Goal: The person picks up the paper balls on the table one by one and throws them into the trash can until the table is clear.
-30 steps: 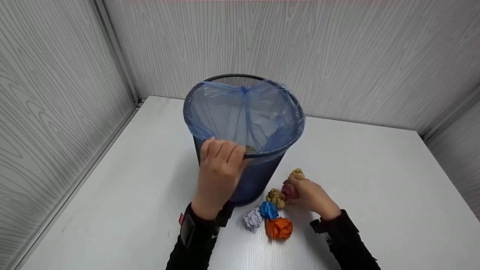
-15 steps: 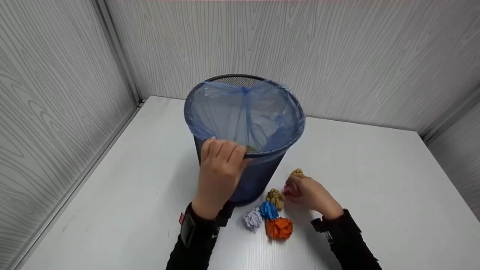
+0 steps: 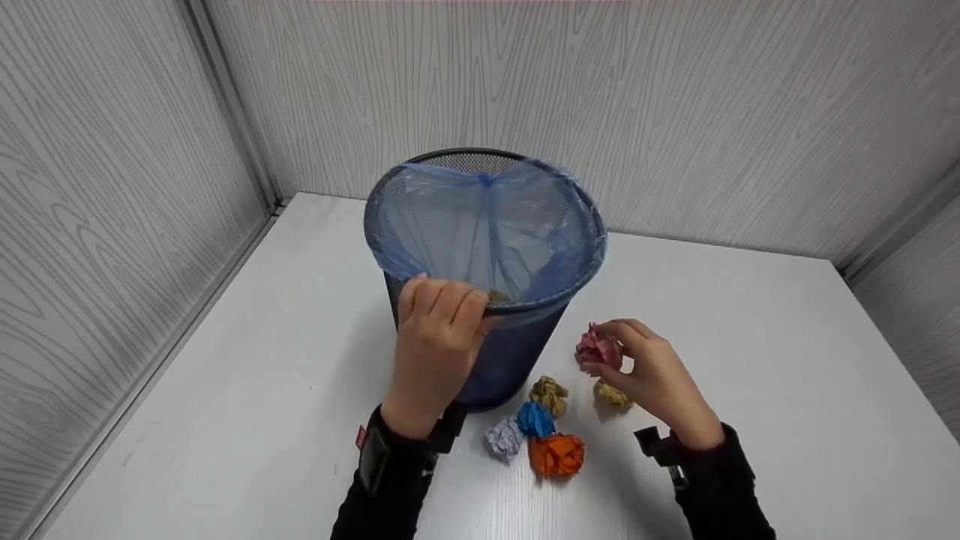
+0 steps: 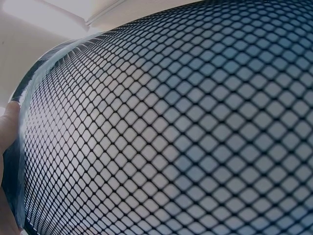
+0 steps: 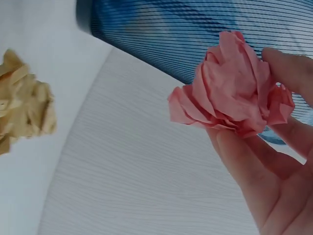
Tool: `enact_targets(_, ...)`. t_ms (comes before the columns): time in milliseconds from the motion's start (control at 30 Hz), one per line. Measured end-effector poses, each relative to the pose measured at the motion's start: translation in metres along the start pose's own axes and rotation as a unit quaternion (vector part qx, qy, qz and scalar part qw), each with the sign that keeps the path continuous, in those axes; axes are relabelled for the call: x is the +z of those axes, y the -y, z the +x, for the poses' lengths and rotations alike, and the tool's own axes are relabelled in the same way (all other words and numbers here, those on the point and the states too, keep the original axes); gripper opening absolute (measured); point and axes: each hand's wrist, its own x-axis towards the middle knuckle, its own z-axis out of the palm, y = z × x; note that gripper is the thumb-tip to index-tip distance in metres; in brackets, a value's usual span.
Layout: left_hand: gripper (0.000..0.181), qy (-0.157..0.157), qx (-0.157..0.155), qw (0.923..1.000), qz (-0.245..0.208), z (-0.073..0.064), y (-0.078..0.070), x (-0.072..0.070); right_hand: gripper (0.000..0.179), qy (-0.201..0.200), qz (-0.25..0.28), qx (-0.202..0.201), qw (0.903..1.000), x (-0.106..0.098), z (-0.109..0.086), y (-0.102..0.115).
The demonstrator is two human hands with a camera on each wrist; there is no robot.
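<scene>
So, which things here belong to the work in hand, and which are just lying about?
Likely in use:
pink paper ball, in right hand
bin and blue bag, gripped by left hand

Lying untouched on table:
yellow ball
brown ball
blue ball
pale ball
orange ball

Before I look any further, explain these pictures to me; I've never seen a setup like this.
There is no robot here: a person works with two bare hands. The wide picture comes from a camera worn on the head; the other two come from cameras worn on the wrists.

The left hand grips the rim of a mesh bin lined with a blue bag, so its wrist camera sees mostly mesh. The right hand holds a crumpled pink ball, shown close up by its own camera.

On the white table lie a pale ball, blue ball, orange ball, mustard ball and yellow ball.
</scene>
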Motion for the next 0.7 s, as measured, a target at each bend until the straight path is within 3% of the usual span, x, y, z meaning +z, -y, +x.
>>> enact_targets(233,0.026,0.006,0.0,1.0,0.0,0.0,0.001,-0.001,0.045,-0.063,-0.016,-0.074,0.9951,-0.013,-0.002,0.024)
enact_targets(367,0.024,0.008,0.002,1.0,-0.002,0.0,0.0,-0.001,0.049,-0.11,0.006,-0.101,0.9887,-0.022,-0.002,0.039)
enact_targets(567,0.023,0.007,0.002,1.0,0.002,0.001,-0.001,-0.001,0.04,-0.207,0.068,-0.143,0.9654,-0.033,0.003,0.061)
enact_targets(700,0.022,0.007,0.0,1.0,0.0,0.001,-0.001,-0.002,0.045,-0.254,0.1,-0.162,0.948,-0.039,0.014,0.074)
